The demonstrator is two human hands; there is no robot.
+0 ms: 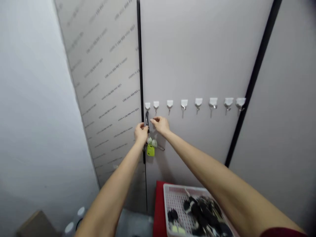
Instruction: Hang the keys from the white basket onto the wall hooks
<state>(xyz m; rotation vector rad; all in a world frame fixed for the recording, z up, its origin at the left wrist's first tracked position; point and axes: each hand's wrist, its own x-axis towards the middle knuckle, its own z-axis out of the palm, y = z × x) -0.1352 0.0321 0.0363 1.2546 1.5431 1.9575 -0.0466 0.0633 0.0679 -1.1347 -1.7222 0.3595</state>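
Basket (166, 192) below; left grip (141, 132) tight on strap (147, 118) by panel seam (140, 65), right grip (161, 125) unclear.

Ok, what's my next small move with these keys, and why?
Probably let go gently: the black strap seems to hang from the leftmost hook already, the left hand pinches it, the right hand is beside it, and the green tag dangles below.

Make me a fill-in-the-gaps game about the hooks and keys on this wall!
1. The wall has a row of ____ white hooks.
2. The left hand and the right hand meet at the key bunch, which hangs from the hook farthest ____.
3. The white basket below stands on a ____ surface.

Missing words: eight; left; red.
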